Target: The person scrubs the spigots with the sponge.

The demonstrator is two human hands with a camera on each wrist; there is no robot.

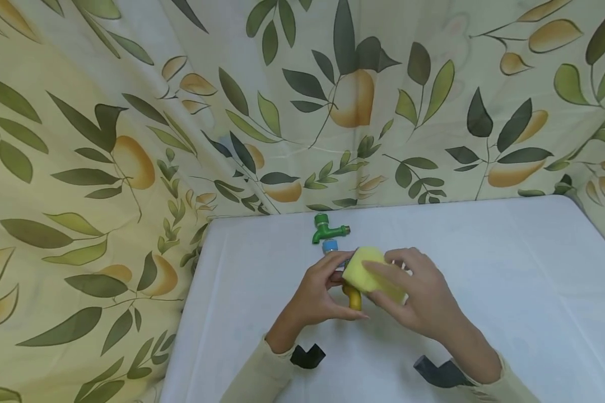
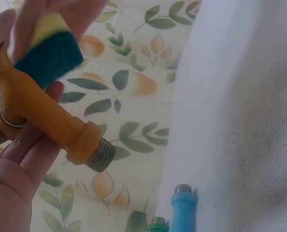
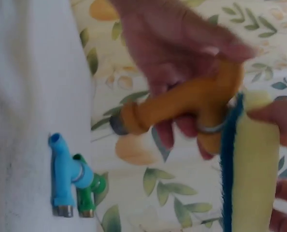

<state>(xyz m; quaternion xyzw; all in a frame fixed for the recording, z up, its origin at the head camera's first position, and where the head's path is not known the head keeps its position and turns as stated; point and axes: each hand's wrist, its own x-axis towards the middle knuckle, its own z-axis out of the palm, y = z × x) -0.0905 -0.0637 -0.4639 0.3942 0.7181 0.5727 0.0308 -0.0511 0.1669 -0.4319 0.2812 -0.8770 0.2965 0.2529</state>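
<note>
The left hand (image 1: 316,296) grips the yellow tap (image 2: 42,116) above the surface (image 1: 509,268). The right hand (image 1: 423,299) presses the sponge (image 1: 370,273) against it. Scrubbing appears underway; next, rotating the tap would expose unwiped faces.

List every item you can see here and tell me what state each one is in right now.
Orange tap: held off the table, threaded end bare.
Sponge: pressed against the orange tap, green scouring side to it.
Left hand: grips the orange tap.
Right hand: holds the sponge.
Green tap: lying on the table, untouched.
Blue tap: lying beside the green tap, untouched.
</note>
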